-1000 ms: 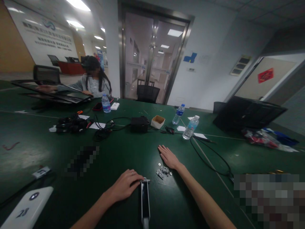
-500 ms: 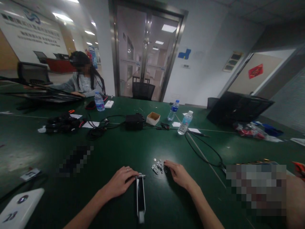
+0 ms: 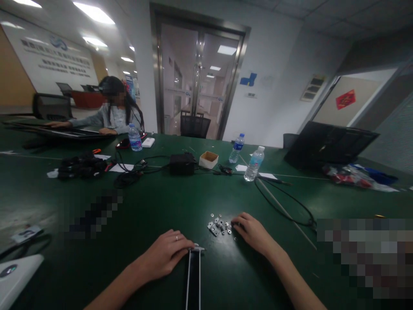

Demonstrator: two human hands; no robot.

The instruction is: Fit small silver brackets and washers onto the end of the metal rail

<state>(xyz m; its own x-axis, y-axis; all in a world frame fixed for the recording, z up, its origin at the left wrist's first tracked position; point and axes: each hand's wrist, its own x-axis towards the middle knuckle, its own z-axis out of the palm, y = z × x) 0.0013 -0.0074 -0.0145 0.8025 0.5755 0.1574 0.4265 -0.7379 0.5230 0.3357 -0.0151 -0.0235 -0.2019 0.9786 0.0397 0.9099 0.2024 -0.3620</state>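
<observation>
My left hand (image 3: 168, 253), with a ring on one finger, closes its thumb and fingertips on the far end of a long narrow metal frame (image 3: 193, 275). The frame has pale edges, a dark middle and a short crosspiece at its far end; its near end runs out of view. Right of it lies a small pile of metal nuts and bracket pieces (image 3: 215, 227). At the pile's right edge is my right hand (image 3: 251, 231), fingers bent and pressed together against the tabletop. Whatever its fingertips hold is too small to make out.
Beyond the hands on the green table (image 3: 155, 202) are a small open box (image 3: 208, 160), a black adapter (image 3: 182, 164), cables and water bottles (image 3: 254, 164). A white device (image 3: 21, 280) lies at the near left. Across the table sits another person (image 3: 116, 112).
My right hand has shifted slightly right and its fingers are more bent. My left hand remains on the frame's end. The view has shifted, and the frame's near end has left the picture.
</observation>
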